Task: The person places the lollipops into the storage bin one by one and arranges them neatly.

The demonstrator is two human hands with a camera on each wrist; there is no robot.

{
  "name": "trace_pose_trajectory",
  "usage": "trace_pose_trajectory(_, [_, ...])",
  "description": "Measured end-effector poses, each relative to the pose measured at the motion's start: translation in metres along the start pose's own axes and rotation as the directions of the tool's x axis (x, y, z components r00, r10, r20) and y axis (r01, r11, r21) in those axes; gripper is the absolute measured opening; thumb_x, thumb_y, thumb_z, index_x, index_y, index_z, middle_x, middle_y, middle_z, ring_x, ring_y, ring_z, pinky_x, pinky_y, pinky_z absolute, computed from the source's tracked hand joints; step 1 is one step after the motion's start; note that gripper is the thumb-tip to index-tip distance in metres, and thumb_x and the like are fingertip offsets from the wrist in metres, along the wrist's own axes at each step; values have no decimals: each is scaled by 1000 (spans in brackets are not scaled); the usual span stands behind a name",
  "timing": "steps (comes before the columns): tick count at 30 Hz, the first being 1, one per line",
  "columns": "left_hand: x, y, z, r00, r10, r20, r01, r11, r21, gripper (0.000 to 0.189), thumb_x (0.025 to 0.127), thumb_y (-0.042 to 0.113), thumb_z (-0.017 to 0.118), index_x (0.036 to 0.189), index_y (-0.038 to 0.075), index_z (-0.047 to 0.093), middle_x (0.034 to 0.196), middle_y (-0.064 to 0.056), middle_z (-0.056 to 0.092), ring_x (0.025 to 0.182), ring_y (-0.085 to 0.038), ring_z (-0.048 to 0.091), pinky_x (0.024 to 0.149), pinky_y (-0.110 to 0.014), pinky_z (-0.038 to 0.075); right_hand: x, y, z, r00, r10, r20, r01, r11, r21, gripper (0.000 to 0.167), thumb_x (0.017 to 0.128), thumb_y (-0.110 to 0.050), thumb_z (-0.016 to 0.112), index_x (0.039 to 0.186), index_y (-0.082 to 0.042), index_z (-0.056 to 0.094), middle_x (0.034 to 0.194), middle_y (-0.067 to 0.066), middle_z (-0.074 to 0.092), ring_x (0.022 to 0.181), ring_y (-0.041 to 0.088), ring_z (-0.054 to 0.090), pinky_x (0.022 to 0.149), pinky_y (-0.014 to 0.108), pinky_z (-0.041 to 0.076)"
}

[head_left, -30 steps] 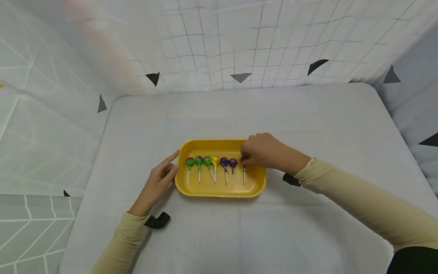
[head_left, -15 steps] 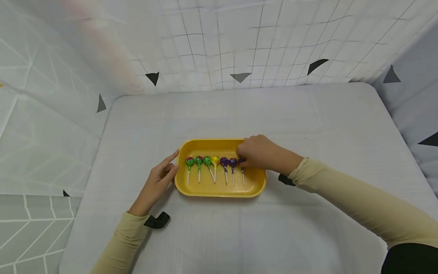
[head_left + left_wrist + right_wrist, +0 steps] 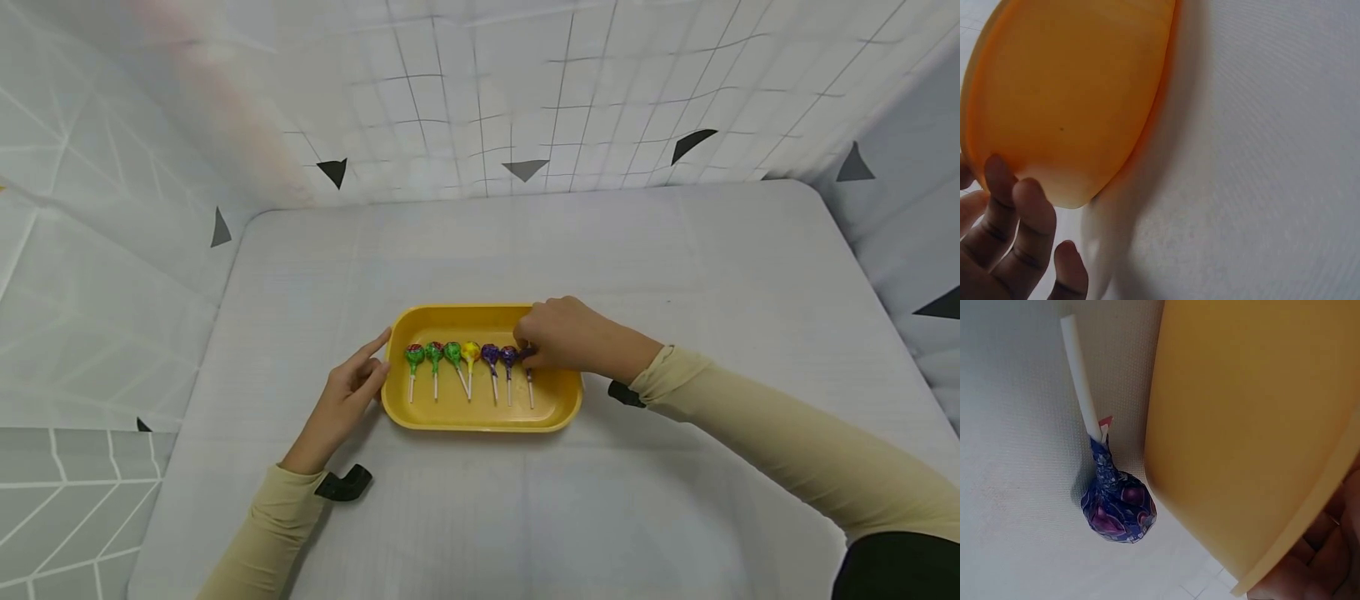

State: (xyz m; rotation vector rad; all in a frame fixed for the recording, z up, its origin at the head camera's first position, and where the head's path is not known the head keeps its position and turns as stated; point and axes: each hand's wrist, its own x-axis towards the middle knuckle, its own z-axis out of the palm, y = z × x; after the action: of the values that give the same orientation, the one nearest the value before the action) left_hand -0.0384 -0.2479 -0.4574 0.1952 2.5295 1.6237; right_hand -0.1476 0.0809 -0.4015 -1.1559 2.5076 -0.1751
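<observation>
A yellow tray (image 3: 457, 325) holds a row of wrapped lollipops: green ones (image 3: 414, 356) at the left, a yellow one (image 3: 470, 353), then purple ones (image 3: 491, 357). My right hand (image 3: 567, 332) reaches into its right end and pinches the head of the rightmost purple lollipop (image 3: 531, 395), whose white stick points toward me. Fingers cover most of that head. My left hand (image 3: 347, 392) touches the tray's left end, index finger along the rim; in the left wrist view its fingertips (image 3: 1034, 194) lie against the outer wall.
In the right wrist view, another purple lollipop (image 3: 1119, 503) lies on the white cloth beside the tray wall; the head view does not show it. The white-covered table (image 3: 525, 517) extends around the tray, with patterned white sheets (image 3: 480, 108) hanging behind and at the sides.
My right hand has slid slightly left, drawing the rightmost purple lollipop closer to its purple neighbour. The left hand and the tray have stayed in place.
</observation>
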Motion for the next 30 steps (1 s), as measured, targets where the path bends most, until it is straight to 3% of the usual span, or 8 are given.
trace_pose_trajectory(11, [0, -2, -1, 1000, -4, 3, 4, 1000, -3, 51, 110, 20, 53, 160, 21, 41, 78, -7, 56, 66, -29, 55, 58, -27, 46, -1, 2, -4, 1000, 25, 12, -25, 1000, 16, 29, 88, -40, 83, 93, -12, 77, 73, -3, 66, 60, 13, 54, 54, 25, 40])
trace_pose_trajectory(18, [1, -2, -1, 1000, -8, 7, 8, 1000, -9, 51, 110, 21, 53, 160, 22, 41, 78, -7, 57, 66, -30, 55, 59, -29, 47, -4, 6, -11, 999, 36, 7, -36, 999, 5, 32, 89, -42, 81, 101, -12, 78, 77, -2, 71, 63, 12, 60, 57, 27, 50])
trace_pose_trajectory(22, [1, -1, -1, 1000, -2, 3, 2, 1000, -2, 51, 110, 20, 53, 160, 20, 41, 78, -6, 57, 66, -28, 55, 58, -27, 46, -9, 9, -21, 998, 68, -2, -68, 997, 42, 33, 91, -41, 80, 106, -12, 79, 84, -2, 76, 73, 15, 67, 64, 30, 54])
trace_pose_trajectory(26, [1, -2, -1, 1000, 3, 1, -3, 1000, 0, 51, 110, 20, 53, 160, 20, 41, 78, -6, 57, 66, -28, 55, 58, -27, 46, -18, 15, -31, 995, 90, -35, -87, 992, 88, 34, 91, -37, 80, 112, -10, 78, 93, -2, 79, 87, 19, 72, 75, 36, 58])
trace_pose_trajectory(30, [1, -1, -1, 1000, 3, 1, -3, 1000, -2, 51, 110, 20, 53, 160, 20, 41, 78, -6, 57, 66, -28, 55, 58, -27, 46, -30, 24, -38, 989, 101, -106, -90, 990, 110, 28, 93, -33, 79, 112, -12, 78, 96, -2, 80, 89, 20, 72, 78, 39, 59])
